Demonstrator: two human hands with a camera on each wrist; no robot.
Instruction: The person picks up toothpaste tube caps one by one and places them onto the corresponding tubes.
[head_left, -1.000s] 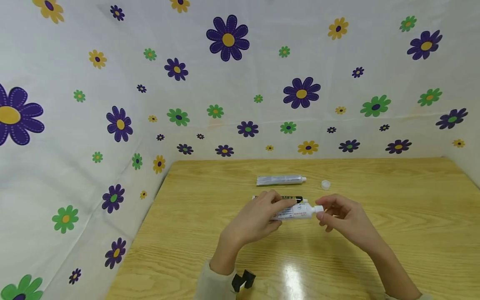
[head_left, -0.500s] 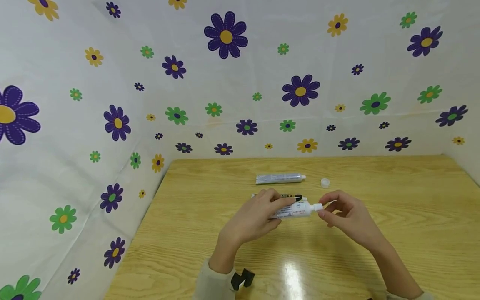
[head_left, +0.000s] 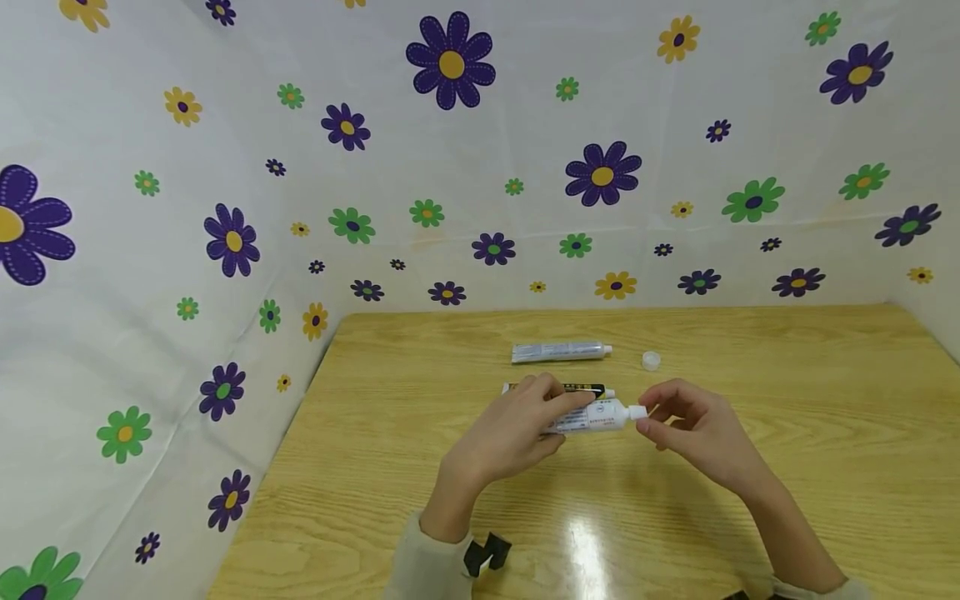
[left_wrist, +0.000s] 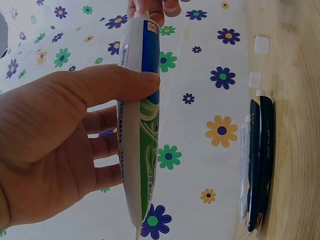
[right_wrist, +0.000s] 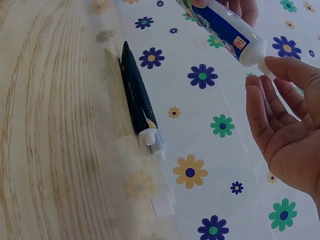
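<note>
My left hand [head_left: 498, 437] grips a white, blue and green toothpaste tube [left_wrist: 141, 117], with the thumb across its front and the fingers behind. The tube lies sideways above the table in the head view, its capped end pointing right. At that end my right hand [head_left: 701, 429] pinches the small white cap [right_wrist: 266, 69] between thumb and index finger. The right wrist view shows the other fingers of this hand [right_wrist: 295, 130] loosely curled below. A black toothpaste tube [head_left: 585, 389] lies just behind the held one, partly covered by my left hand.
A silver-grey toothpaste tube [head_left: 561, 352] lies farther back on the wooden table [head_left: 390, 392]. To its right sits a loose white cap [head_left: 651, 361]. A flower-printed white cloth [head_left: 525, 150] rises along the back and left sides.
The fingers of my right hand have shifted slightly and drawn closer together at the cap. My left hand holds the tube in nearly the same place. The head view has tilted a little.
</note>
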